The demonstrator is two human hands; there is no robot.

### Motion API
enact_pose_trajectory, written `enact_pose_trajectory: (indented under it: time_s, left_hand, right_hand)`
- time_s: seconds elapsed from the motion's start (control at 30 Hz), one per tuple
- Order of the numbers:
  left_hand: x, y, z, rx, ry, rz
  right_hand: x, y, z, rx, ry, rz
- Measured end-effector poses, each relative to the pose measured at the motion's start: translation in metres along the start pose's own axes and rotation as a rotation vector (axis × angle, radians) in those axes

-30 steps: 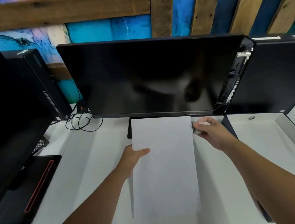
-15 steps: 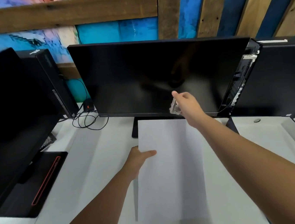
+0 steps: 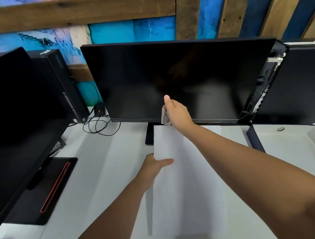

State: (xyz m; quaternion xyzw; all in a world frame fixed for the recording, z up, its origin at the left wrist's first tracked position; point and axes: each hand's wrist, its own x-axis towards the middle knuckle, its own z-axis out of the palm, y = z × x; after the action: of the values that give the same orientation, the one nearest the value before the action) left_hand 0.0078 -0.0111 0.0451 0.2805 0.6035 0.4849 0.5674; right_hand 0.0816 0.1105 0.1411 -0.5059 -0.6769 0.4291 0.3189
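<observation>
The right hand [image 3: 177, 115] reaches far forward, its fingers [image 3: 167, 100] curled and pinching a small clear piece [image 3: 165, 117], with the thumb pointing up along its top. The piece is upright in front of the lower edge of the middle monitor [image 3: 177, 74]; whether it touches the dark screen cannot be told. Nearer, the left hand [image 3: 152, 169] grips the left edge of a white sheet [image 3: 188, 190], its thumb pressed flat on top and the other fingers hidden underneath. The sheet stretches from the near edge of the white desk [image 3: 100, 175] to the monitor's black stand [image 3: 149, 137], and the right forearm crosses above its right part. To the left are a second dark monitor [image 3: 11, 116], a black computer tower [image 3: 62, 81] and a loop of black cables [image 3: 98, 125]. To the right, another black computer case [image 3: 309, 82] stands just beside the middle monitor. Behind everything is a wall of blue paint and wooden planks [image 3: 70, 12].
</observation>
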Motion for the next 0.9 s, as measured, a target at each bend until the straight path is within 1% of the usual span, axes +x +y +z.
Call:
enact_pose_trajectory:
  time_s: [0.27,0.5,0.9]
  left_hand:
    - [-0.001,0.004,-0.003,-0.001,-0.007,-0.007]
    - [-0.003,0.006,-0.005,0.004,0.000,-0.014]
    - [-0.003,0.007,-0.011,0.002,-0.006,-0.015]
  right_hand:
    - [0.000,0.001,0.010,-0.097,-0.016,-0.032]
    - [-0.002,0.000,0.021,-0.230,-0.003,-0.050]
    - [-0.005,0.003,0.034,-0.286,0.051,-0.066]
